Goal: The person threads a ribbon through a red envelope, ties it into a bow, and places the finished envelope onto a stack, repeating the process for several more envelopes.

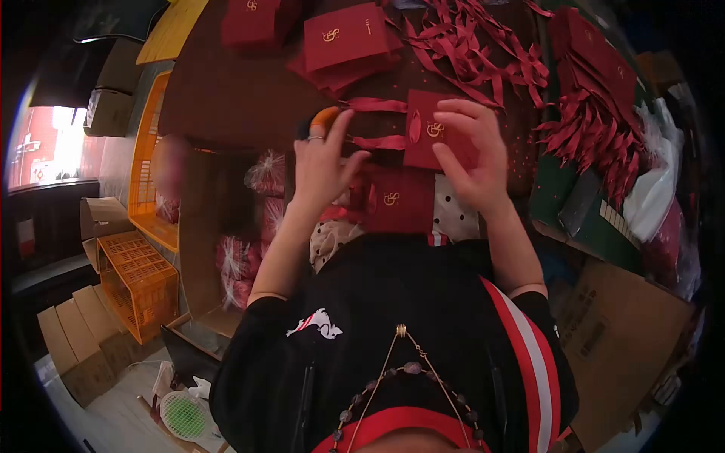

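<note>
The right hand point(472, 155) lay with its fingers curled over a small red pouch point(430, 136) bearing a gold emblem, pressing it from the right and front edge, so the pouch sat mostly under and just left of that palm on the brown table point(226, 98). The left hand point(325, 162), fingers loosely spread, pinched the red ribbon point(377, 141) that ran from the pouch's left side toward it. A second red pouch point(396, 200) lay just below both hands, with a stack of pouches point(343, 41) and loose ribbons point(483, 53) beyond.
</note>
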`<action>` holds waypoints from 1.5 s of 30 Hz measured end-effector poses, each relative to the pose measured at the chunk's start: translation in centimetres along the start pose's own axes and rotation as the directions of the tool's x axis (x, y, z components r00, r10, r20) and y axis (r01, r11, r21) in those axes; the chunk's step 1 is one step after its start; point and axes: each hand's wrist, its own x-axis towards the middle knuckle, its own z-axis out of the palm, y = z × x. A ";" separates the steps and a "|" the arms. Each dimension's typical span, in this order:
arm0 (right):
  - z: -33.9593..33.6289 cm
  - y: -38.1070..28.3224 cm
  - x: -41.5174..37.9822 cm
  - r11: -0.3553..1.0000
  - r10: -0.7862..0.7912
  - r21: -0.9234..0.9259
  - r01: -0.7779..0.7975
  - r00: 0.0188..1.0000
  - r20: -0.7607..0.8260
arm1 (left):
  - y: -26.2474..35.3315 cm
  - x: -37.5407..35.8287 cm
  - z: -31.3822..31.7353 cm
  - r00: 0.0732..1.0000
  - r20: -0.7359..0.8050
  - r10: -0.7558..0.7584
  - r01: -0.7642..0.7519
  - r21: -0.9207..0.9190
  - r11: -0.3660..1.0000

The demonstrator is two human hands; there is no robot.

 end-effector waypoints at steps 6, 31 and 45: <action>-8.3 -13.9 2.8 0.821 -0.395 0.429 0.378 0.917 -0.052 | 4.3 -0.5 4.2 0.917 0.260 0.302 -0.291 -0.079 0.953; -7.0 -12.5 3.1 0.690 -0.484 0.524 0.499 0.857 -0.178 | -0.1 0.2 0.9 0.927 -0.041 0.372 -0.374 -0.070 0.925; 3.2 10.7 4.2 0.943 0.239 -0.220 -0.251 0.968 -0.079 | -5.5 11.0 4.5 0.955 -0.263 0.134 -0.065 0.255 0.965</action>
